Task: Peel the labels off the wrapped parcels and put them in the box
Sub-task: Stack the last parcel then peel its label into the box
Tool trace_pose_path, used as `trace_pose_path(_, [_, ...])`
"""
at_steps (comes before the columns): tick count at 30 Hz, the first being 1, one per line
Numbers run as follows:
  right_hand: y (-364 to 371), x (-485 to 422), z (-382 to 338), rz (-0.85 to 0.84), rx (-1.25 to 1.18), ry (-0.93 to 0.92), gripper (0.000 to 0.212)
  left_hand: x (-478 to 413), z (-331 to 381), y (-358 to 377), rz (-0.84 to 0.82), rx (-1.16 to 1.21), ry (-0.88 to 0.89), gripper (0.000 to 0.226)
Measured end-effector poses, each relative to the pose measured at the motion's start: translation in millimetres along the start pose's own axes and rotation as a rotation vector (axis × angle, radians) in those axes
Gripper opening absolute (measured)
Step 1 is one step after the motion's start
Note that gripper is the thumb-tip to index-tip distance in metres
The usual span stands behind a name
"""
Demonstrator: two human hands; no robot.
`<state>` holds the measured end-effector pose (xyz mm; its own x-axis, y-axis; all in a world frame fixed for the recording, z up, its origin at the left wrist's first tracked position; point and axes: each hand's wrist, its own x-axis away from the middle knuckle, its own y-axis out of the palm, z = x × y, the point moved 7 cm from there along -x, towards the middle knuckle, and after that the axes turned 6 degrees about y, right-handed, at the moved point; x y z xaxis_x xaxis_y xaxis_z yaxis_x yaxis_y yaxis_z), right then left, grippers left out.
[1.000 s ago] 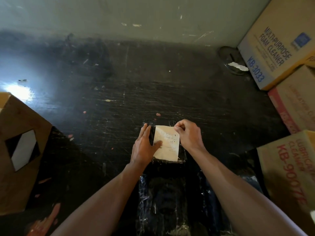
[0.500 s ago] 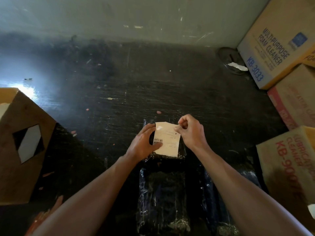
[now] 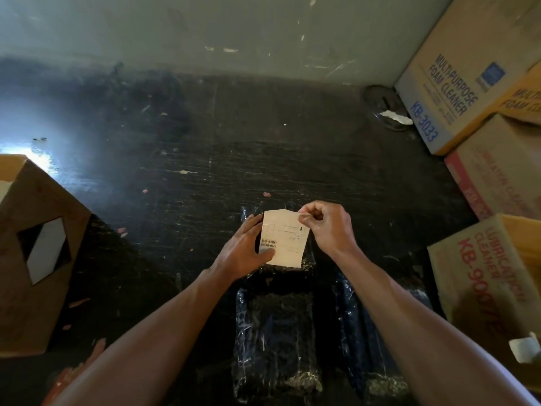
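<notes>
One label [image 3: 288, 243]: right hand [image 3: 328, 227] pinches, left hand [image 3: 243, 254] grips.

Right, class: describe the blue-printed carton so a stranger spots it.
On the dark floor's right edge, tan cardboard cartons are piled. Take the farthest carton, against the pale wall. Only its lettering is blue; the others' is red.
</notes>
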<state>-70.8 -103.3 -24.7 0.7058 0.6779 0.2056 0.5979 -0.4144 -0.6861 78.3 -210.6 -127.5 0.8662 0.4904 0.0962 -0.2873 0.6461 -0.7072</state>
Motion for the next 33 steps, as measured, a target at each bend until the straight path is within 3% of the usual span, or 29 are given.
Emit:
trace_pose_path(5, [-0.5, 1.5, -1.5, -0.015, -0.001, -0.003, 0.008, 11.2, 0.2, 4.4, 0.055, 0.045, -0.017, 0.066])
trace_pose_path(14, [-33.2, 2.4, 0.0, 0.025, -0.082, 0.009, 0.009, 11.3, -12.4, 6.6, 0.024, 0.073, 0.038, 0.075])
trace_pose_path(20, [-68.2, 0.1, -12.2, 0.027, -0.007, -0.046, 0.008, 13.2, -11.2, 8.0, 0.009, 0.077, -0.004, 0.076])
trace_pose_path(28, [-105.5, 15.2, 18.9, 0.119, -0.105, 0.028, 0.009, 18.1, 18.7, -14.1, 0.010, 0.121, -0.121, 0.086])
trace_pose_path(33, [-163.3, 36.9, 54.6, 0.223, -0.081, 0.062, 0.024, 8.9, 77.1, -24.3, 0.031, 0.106, -0.067, 0.084])
